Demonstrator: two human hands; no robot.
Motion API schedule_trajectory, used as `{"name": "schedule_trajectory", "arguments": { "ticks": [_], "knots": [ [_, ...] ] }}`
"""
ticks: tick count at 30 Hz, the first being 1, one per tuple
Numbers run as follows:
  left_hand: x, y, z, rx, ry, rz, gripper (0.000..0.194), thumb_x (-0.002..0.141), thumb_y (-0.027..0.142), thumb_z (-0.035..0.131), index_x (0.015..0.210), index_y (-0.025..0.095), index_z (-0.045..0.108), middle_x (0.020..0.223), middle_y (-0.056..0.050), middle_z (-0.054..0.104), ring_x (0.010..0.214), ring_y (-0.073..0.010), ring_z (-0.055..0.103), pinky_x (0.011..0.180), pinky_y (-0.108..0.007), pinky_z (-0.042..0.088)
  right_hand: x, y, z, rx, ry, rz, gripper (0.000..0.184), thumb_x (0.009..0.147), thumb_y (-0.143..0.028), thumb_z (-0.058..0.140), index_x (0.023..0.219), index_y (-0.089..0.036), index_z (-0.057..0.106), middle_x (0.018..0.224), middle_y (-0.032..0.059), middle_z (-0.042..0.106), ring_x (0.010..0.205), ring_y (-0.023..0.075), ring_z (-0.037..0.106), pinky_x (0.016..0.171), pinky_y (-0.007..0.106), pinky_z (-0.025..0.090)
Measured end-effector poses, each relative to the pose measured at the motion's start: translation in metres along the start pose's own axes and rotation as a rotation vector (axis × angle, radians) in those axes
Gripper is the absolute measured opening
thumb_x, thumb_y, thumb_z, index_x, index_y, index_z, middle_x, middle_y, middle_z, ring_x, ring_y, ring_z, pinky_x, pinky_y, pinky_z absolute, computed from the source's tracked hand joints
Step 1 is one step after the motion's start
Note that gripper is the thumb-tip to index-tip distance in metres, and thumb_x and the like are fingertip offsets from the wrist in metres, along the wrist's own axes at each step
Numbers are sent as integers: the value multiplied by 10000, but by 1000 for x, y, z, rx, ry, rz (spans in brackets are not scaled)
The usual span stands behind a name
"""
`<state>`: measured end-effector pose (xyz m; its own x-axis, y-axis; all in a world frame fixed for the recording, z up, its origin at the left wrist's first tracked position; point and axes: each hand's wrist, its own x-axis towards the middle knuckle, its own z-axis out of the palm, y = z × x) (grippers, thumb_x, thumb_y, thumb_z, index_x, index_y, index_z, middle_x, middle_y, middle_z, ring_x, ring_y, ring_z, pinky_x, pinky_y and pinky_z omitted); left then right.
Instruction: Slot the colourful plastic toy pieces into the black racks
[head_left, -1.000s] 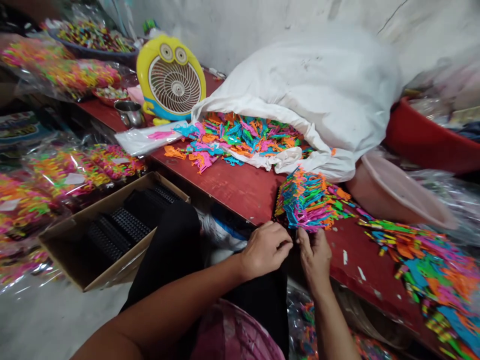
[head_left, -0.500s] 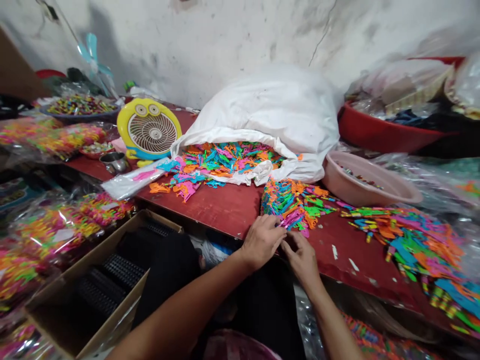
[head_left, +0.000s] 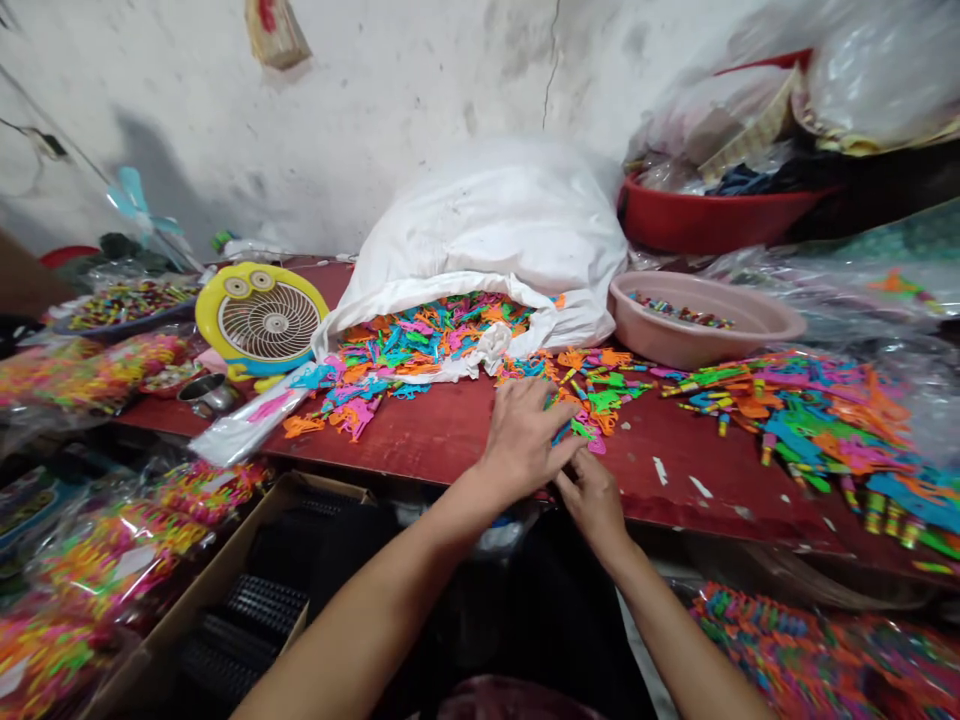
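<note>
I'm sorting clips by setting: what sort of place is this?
Probably a small workshop: a white sack spills colourful plastic pieces onto a red table, and clear bags of colourful items lie at the left.

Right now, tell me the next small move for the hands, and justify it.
Probably close the left hand gently around the nearest plastic pieces to steady them. It curves over them, and the right hand sits close beside it, near the front edge of the table. Whether either hand grips anything is hard to tell.
</note>
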<state>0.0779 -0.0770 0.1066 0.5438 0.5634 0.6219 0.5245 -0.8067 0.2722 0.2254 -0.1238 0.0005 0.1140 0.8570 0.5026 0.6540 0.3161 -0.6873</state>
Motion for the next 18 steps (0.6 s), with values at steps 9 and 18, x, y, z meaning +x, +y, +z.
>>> {"name": "schedule_trajectory", "arguments": {
  "ticks": [9, 18],
  "knots": [
    [21, -21, 3, -184, -104, -158, 236, 896, 310, 629, 1096, 267, 748, 875, -24, 716, 845, -180, 646, 805, -302, 474, 8, 5, -2, -49, 1, 3, 235, 916, -299, 500, 699, -221, 452, 696, -15, 490, 642, 144, 458, 612, 264, 336],
    [24, -21, 6, -224, -82, -178, 203, 921, 339, 602, 1026, 249, 751, 856, -10, 743, 830, -173, 669, 811, -296, 484, 5, 14, -5, 164, -30, 120, 201, 911, -372, 529, 845, -203, 615, 781, 14, 641, 726, 175, 574, 658, 265, 432]
  ]
}}
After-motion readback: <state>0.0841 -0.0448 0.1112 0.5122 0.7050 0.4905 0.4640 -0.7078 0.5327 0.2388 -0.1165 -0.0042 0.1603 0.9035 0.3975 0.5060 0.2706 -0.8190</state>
